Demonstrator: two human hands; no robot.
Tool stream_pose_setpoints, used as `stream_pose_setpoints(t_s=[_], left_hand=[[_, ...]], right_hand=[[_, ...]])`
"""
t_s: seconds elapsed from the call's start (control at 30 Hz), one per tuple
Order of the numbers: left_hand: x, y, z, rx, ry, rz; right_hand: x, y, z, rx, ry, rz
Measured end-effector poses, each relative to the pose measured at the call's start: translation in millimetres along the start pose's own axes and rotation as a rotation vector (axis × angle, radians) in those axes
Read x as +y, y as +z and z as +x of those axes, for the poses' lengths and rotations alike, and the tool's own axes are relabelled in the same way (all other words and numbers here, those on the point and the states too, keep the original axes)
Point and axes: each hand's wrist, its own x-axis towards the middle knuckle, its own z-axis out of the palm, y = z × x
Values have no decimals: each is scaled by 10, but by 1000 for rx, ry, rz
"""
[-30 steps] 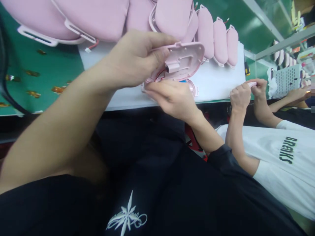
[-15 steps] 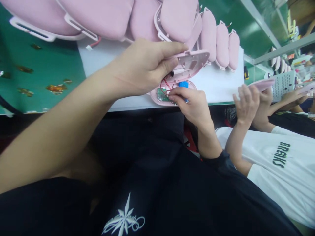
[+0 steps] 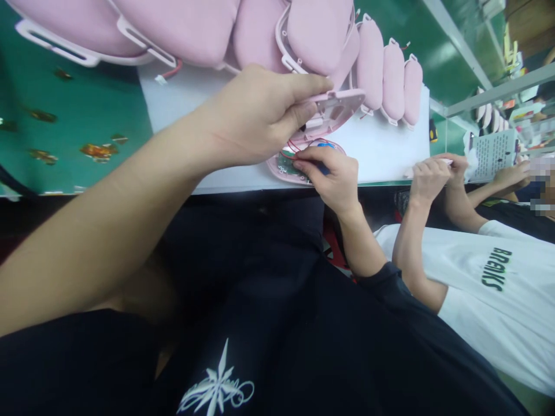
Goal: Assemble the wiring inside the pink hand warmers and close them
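My left hand [image 3: 264,115] is closed on the pink cover [image 3: 342,110], thumb below and fingers above, holding it tilted with its hollow inner side showing. My right hand [image 3: 338,176] is narrowed to a pinch on the red wires [image 3: 290,152], just below the cover. The wires run over a green circuit board [image 3: 286,167] in the pink lower shell [image 3: 276,173], which lies at the near edge of the white sheet [image 3: 381,150]; a blue part [image 3: 324,169] shows in the shell, partly behind my fingers.

Beyond my hands, large pink padded pieces [image 3: 177,29] overlap, and a white connector [image 3: 160,80] on a red lead pokes out beside them. Three slender pink pieces [image 3: 393,81] stand in a row to the right. On the green table [image 3: 87,110] to my left lie amber scraps [image 3: 99,152]. At my right, a person in a white shirt [image 3: 459,254] grips a pale pink piece [image 3: 444,161] in both hands.
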Motion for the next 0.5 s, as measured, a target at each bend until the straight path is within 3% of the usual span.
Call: stream_pose_setpoints(t_s=[0.13,0.33,0.5], left_hand=[[-34,31,-1,21,19,-18],[-55,54,18,35,24,-31],[-74,56,27,31,20,-42]], right_hand=[[8,40,-31,37,33,55],[36,17,-31,-28,126,230],[42,25,-14,35,40,42]])
